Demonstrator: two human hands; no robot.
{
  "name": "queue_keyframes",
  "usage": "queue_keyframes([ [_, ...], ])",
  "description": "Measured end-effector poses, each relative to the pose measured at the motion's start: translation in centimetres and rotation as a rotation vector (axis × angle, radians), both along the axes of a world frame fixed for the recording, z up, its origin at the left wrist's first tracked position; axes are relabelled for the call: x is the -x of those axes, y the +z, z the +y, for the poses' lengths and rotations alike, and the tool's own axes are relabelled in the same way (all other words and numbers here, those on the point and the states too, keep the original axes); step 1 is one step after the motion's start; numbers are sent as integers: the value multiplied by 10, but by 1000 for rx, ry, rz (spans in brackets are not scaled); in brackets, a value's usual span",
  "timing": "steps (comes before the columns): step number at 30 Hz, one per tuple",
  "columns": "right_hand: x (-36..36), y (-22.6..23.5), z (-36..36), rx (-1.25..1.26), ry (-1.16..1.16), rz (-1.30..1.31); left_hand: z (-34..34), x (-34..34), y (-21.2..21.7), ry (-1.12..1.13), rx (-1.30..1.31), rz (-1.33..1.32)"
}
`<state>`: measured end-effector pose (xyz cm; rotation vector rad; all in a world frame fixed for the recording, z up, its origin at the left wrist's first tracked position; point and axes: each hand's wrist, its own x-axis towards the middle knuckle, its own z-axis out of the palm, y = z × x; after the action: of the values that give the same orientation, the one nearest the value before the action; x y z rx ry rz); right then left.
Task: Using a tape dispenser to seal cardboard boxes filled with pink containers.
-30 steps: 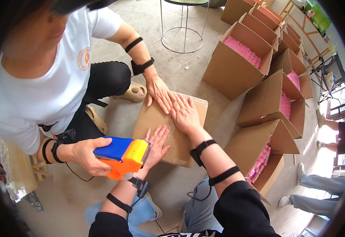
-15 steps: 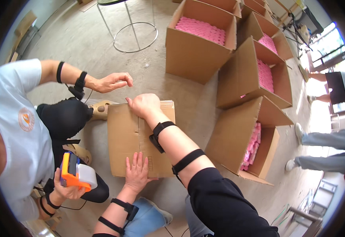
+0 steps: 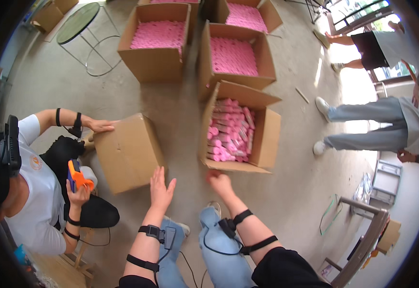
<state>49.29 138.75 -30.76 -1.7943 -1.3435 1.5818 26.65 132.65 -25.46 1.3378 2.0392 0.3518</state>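
Note:
A closed brown cardboard box [image 3: 128, 151] stands tilted on the floor at the left. My left hand [image 3: 160, 189] is stretched out flat beside its near right corner, fingers apart; whether it touches the box I cannot tell. To the right is an open carton [image 3: 273, 139] with pink and white tube-like pieces [image 3: 231, 132] lying loosely inside. My right hand [image 3: 220, 183] is at this carton's near left corner, blurred, its fingers seemingly bent and partly hidden from view. A co-worker's hand [image 3: 101, 126] rests on the closed box's far left edge.
The co-worker at the left holds an orange tape dispenser [image 3: 79, 176]. Several open cartons [image 3: 152, 65] packed with pink pieces stand farther off. A round stool [image 3: 78, 23] is at the far left. Two people stand at the right, near a wooden frame [image 3: 370, 237].
My hands have left the closed box, which now sits farther left and turned. My right hand has moved to the open carton. The view has swung right; the co-worker's hand now touches the closed box.

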Motion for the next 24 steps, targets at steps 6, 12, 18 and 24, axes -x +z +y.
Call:
queue_keyframes([
  [6,-158,-97,-28,259,-468,80,-54,-31,12,48,195,-162],
  [12,-140,-38,-16,137,-401,-10,-123,-17,31,103,329,-43],
  [18,-175,16,-38,269,-343,-107,-137,-55,52,26,439,-31],
  [24,-232,64,-91,526,-600,147,-105,-80,117,100,379,-157],
])
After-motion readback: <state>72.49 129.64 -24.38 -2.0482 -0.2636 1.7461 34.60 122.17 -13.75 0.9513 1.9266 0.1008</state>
